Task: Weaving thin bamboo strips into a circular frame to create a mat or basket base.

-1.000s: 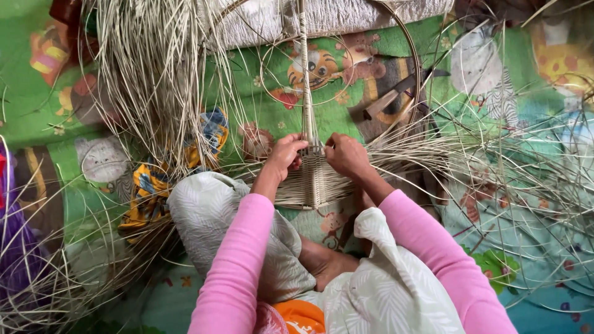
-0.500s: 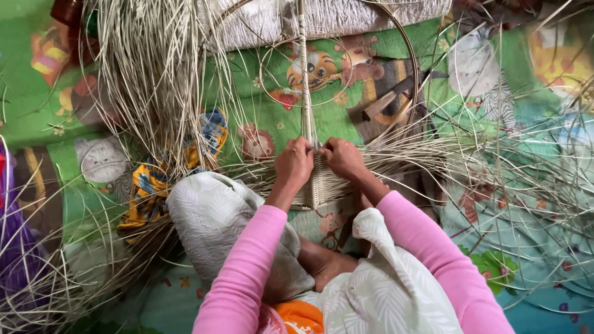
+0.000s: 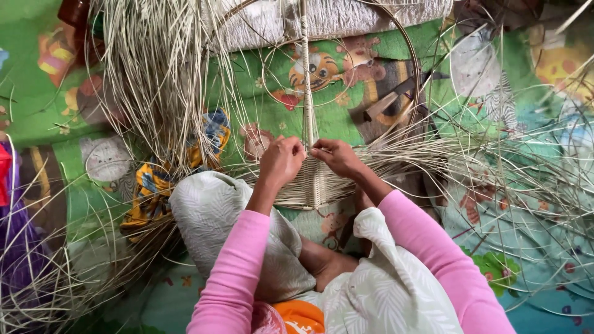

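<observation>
A half-woven cane piece [image 3: 312, 185] lies on the mat in front of my knees, with an upright wrapped spine [image 3: 307, 74] and thin hoop frames [image 3: 408, 68] rising from it. My left hand [image 3: 281, 162] is closed on the weave just left of the spine, pinching a cane strand. My right hand [image 3: 337, 156] sits just right of the spine, fingers pinched on a strand at the same height. Both hands nearly touch at the spine. Loose strands [image 3: 433, 151] fan out from the weave to the right.
A big bundle of loose cane strips [image 3: 154, 80] hangs at the left. More strands curl over the right side [image 3: 532, 185] and lower left. A colourful cartoon play mat [image 3: 49, 117] covers the floor. A patterned cloth [image 3: 151, 185] lies by my left knee.
Both hands have shifted slightly upward along the spine and closer together, working a strand at the top edge of the weave.
</observation>
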